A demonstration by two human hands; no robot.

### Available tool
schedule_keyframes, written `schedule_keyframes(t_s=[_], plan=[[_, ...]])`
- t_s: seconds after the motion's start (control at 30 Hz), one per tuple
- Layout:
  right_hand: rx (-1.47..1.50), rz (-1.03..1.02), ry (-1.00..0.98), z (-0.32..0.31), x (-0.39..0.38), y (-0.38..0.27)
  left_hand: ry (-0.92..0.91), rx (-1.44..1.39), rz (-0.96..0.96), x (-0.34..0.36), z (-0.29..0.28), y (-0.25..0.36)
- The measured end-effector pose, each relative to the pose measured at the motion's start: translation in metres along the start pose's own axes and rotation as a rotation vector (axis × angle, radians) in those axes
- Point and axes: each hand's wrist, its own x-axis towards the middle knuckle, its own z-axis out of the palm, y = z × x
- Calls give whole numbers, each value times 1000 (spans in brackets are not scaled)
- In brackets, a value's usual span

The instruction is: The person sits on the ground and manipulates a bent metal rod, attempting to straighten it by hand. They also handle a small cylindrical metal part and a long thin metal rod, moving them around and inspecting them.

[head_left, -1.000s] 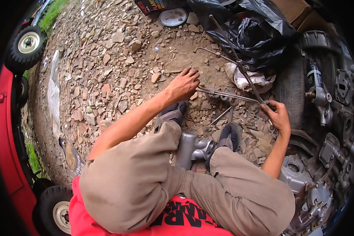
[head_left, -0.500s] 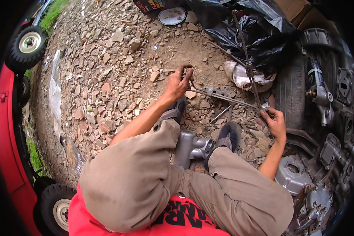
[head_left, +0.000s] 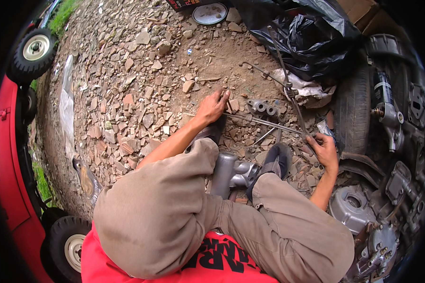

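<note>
A set of thin, bent metal tubes (head_left: 295, 101) is held in front of me, over stony ground. My left hand (head_left: 212, 107) is closed round the near-left end of the set, fingers curled. On the right, my right hand (head_left: 323, 148) grips the bend where the tubes turn away toward the far side. One long arm rises past a small clamp to the black plastic bag, and a shorter branch points left. Just beyond the tubes lies a grey metal part with round holes (head_left: 263, 108). A thin metal rod (head_left: 265, 135) lies below them.
Between my feet stands a grey pipe-shaped casting (head_left: 224, 174). Along the right are a tyre (head_left: 352, 113) and several greasy engine parts (head_left: 352, 207). A black plastic bag (head_left: 311, 42), a pale cloth (head_left: 309, 92) and a round lid (head_left: 209, 13) lie farther off. A red vehicle (head_left: 14, 165) stands at left.
Both hands have shifted a little left with the tubes, the left hand also slightly nearer me. The shorter branch has swung left, and the holed metal part shows more fully.
</note>
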Motion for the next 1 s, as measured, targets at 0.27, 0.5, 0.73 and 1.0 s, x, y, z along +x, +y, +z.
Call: schedule_keyframes(t_s=[0.27,0.5,0.73,1.0], plan=[[-275,-76,38,-33,-17,-91,-393,-336,89,-7,-2,23],[-476,-103,76,-21,-11,-79,-185,-430,149,-1,-1,3],[-355,-42,66,-13,-11,-63,51,-354,320,3,-4,-9],[-431,-171,120,-17,27,-15,395,28,435,-5,13,2]])
